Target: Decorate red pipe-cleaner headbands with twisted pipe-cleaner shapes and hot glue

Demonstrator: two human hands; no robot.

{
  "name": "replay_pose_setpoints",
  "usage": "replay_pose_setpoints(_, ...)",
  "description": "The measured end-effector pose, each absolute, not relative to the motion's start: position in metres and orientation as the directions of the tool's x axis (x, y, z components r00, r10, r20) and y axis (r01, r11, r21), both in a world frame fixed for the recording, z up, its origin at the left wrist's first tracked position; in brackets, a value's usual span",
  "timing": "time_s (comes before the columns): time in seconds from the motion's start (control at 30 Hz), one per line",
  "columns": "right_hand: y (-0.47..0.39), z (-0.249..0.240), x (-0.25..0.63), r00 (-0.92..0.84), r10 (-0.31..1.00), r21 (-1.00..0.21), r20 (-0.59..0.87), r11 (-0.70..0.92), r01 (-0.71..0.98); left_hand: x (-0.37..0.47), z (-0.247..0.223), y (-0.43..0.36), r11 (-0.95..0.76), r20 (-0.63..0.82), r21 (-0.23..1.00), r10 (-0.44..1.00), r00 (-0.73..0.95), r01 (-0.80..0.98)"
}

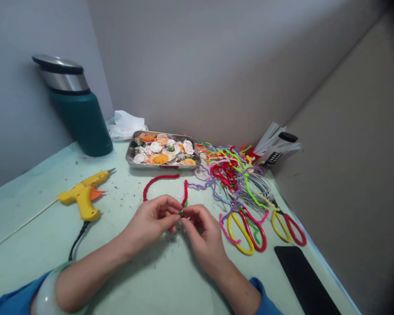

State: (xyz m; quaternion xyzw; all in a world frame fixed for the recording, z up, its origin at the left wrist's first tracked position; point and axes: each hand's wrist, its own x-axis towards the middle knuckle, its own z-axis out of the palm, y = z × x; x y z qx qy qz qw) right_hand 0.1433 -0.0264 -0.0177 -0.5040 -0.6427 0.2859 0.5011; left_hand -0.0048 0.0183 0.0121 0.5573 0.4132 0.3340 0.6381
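My left hand [156, 218] and my right hand [205, 234] meet at the middle of the table, fingertips pinched on a small red and green piece [182, 214]. It looks like twisted pipe cleaner, though the fingers cover much of it. A red fuzzy pipe cleaner [185, 192] stands up just behind the fingertips. Another stretch of red pipe cleaner [149, 183] curves behind my left hand; whether the two join is hidden.
A metal tray [164, 167] of shells lies behind. Left are a yellow glue gun [85, 194] and a teal bottle [82, 122]. Right are tangled pipe cleaners [225, 173], two pairs of scissors [246, 232], glue sticks [271, 138] and a black flat object [302, 278].
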Motion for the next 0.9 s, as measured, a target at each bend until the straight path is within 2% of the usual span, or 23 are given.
replay_pose_setpoints(0.13, -0.0257, -0.0163, 0.1440, 0.006, 0.920, -0.850, 0.391, 0.359, 0.386, -0.0038, 0.0111, 0.0180, 0.174, -0.169, 0.984, 0.881, 0.441, 0.030)
replay_pose_setpoints(0.37, -0.0268, -0.0180, 0.1454, 0.031, 0.919, -0.865, 0.392, 0.357, 0.352, -0.0051, 0.0107, 0.0178, 0.176, -0.216, 0.976, 0.860, 0.462, 0.129)
replay_pose_setpoints(0.57, -0.0255, -0.0231, 0.1468, 0.042, 0.964, -0.948, 0.261, 0.248, 0.201, -0.0059, 0.0153, 0.0166, 0.209, -0.247, 0.969, 0.855, 0.455, 0.134)
replay_pose_setpoints(0.8, -0.0229, -0.0242, 0.1444, 0.046, 0.991, -0.991, 0.124, 0.126, -0.036, -0.0076, 0.0145, 0.0170, 0.204, -0.235, 0.972, 0.848, 0.475, 0.118)
replay_pose_setpoints(0.9, -0.0219, -0.0242, 0.1430, 0.065, 0.994, -0.994, 0.083, 0.087, -0.062, -0.0079, 0.0134, 0.0170, 0.180, -0.210, 0.978, 0.864, 0.458, 0.109)
